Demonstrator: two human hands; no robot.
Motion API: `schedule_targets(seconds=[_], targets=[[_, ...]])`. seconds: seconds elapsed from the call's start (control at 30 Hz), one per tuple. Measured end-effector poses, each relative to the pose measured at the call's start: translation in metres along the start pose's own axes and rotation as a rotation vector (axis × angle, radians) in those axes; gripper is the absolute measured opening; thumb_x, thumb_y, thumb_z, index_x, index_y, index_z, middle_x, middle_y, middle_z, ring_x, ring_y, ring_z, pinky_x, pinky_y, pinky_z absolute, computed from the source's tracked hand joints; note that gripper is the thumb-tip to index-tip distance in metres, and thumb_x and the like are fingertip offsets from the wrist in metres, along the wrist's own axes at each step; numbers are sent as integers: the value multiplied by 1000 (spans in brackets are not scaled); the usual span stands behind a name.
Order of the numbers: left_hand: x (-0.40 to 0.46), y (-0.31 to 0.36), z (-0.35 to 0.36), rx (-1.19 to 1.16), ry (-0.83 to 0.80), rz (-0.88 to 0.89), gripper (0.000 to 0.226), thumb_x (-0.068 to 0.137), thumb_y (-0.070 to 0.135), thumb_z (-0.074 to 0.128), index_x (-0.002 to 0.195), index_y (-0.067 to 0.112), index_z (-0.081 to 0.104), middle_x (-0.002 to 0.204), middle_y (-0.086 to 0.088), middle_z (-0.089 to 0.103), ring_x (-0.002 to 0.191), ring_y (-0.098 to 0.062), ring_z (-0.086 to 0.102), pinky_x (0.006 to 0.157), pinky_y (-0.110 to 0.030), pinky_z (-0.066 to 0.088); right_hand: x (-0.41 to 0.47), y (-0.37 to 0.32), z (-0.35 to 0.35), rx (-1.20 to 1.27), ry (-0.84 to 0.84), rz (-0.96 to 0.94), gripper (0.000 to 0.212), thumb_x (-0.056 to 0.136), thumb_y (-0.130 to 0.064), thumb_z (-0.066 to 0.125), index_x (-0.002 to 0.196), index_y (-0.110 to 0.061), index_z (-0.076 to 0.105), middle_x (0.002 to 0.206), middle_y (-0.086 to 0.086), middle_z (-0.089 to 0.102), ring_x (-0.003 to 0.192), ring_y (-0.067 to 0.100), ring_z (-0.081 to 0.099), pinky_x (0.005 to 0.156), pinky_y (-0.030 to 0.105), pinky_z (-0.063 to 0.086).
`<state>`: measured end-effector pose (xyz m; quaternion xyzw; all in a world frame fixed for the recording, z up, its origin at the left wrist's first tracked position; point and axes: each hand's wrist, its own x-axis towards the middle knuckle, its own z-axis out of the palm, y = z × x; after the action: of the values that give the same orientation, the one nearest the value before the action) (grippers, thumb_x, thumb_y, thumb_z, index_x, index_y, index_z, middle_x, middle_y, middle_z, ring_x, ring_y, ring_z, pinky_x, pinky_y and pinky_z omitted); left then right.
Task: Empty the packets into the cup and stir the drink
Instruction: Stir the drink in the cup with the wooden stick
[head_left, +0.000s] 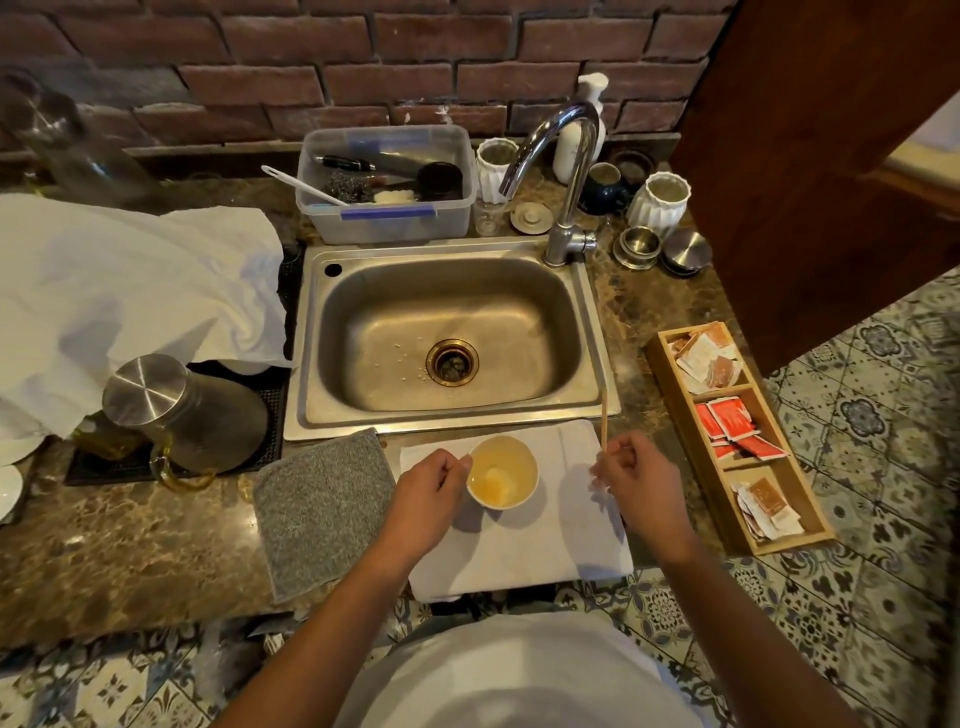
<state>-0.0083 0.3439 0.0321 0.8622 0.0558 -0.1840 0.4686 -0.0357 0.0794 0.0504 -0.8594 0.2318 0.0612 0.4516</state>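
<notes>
A white cup (503, 472) of pale yellow drink, with a whitish lump in it, stands on a white cloth (550, 540) in front of the sink. My left hand (423, 496) grips the cup's left rim. My right hand (631, 475) is to the right of the cup and pinches a thin wooden stir stick (604, 415), which points up and away, outside the cup. A wooden tray (675, 384) at the right holds packets: brown-and-white ones (704, 358) at the back, red ones (730, 418) in the middle, more brown-and-white ones (769, 509) in front.
A steel sink (447, 332) with a tap (563, 171) lies behind the cup. A grey mat (324, 506) lies left of the cloth, a steel-lidded jug (182, 410) and a white towel (130, 291) further left. A plastic tub (387, 208), jars and cups line the brick wall.
</notes>
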Motion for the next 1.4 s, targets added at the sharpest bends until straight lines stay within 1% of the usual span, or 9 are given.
schedule_targets(seconds=[0.1, 0.2, 0.3, 0.4, 0.53, 0.73, 1.07, 1.27, 1.4], targets=[[-1, -1, 1, -4, 0, 12, 42, 103, 40, 50, 74, 11, 57, 63, -3, 62, 60, -15, 54, 59, -37, 43, -7, -19, -12, 139, 66, -63, 15, 100, -16, 60, 114, -21, 60, 85, -1, 72, 73, 10, 71, 64, 28, 60], [-2, -1, 2, -13, -6, 17, 44, 104, 38, 49, 72, 9, 59, 58, 4, 58, 57, -12, 53, 58, -33, 41, -15, -42, -26, 308, 107, -114, 16, 100, -12, 59, 109, -23, 67, 87, -2, 71, 75, 6, 66, 65, 21, 55], [-3, -2, 3, -22, -2, 29, 45, 104, 38, 49, 71, 8, 59, 59, 4, 59, 57, -10, 53, 59, -32, 41, -19, -63, -37, 515, 5, -30, 23, 100, -10, 57, 106, -23, 74, 96, 6, 72, 86, 17, 66, 74, 26, 56], [-2, -1, 4, -21, 5, 30, 45, 104, 38, 49, 71, 8, 60, 59, 2, 61, 54, -6, 53, 59, -30, 43, -20, -75, -42, 578, -132, -13, 30, 98, -11, 59, 115, -30, 74, 102, 7, 69, 99, 27, 65, 96, 45, 52], [-3, 0, 4, -19, 12, 13, 46, 104, 39, 49, 71, 9, 60, 56, 2, 62, 49, -1, 53, 56, -23, 42, -22, -89, -47, 715, -269, -64, 29, 102, -14, 57, 123, -24, 73, 102, 9, 69, 99, 27, 66, 100, 42, 53], [-4, 1, 5, -65, 13, 0, 44, 103, 40, 49, 73, 10, 60, 61, -2, 65, 54, -8, 55, 60, -31, 47, -28, -93, -26, 443, -153, -281, 26, 104, -19, 51, 104, -17, 77, 80, 8, 71, 73, 24, 64, 66, 31, 58], [0, -3, 5, -63, -5, 30, 42, 104, 36, 50, 73, 9, 58, 58, 2, 63, 49, -4, 53, 58, -30, 46, -14, -61, 11, 52, -186, -253, 7, 101, -21, 61, 99, -16, 65, 77, -2, 77, 67, 12, 73, 69, 42, 64], [0, -2, 4, -29, -7, 43, 43, 104, 37, 48, 73, 9, 58, 57, 2, 63, 45, -1, 52, 58, -32, 46, 2, -64, 27, -239, -281, -291, 16, 94, -32, 71, 96, -18, 79, 79, -3, 77, 68, 9, 69, 72, 32, 61], [-1, -2, 2, -40, -16, 49, 43, 104, 38, 48, 71, 11, 58, 56, 1, 63, 46, -6, 54, 62, -43, 52, 3, -73, 32, -406, -373, -372, 26, 100, -39, 59, 103, -24, 80, 79, -2, 78, 74, 14, 68, 73, 31, 53]])
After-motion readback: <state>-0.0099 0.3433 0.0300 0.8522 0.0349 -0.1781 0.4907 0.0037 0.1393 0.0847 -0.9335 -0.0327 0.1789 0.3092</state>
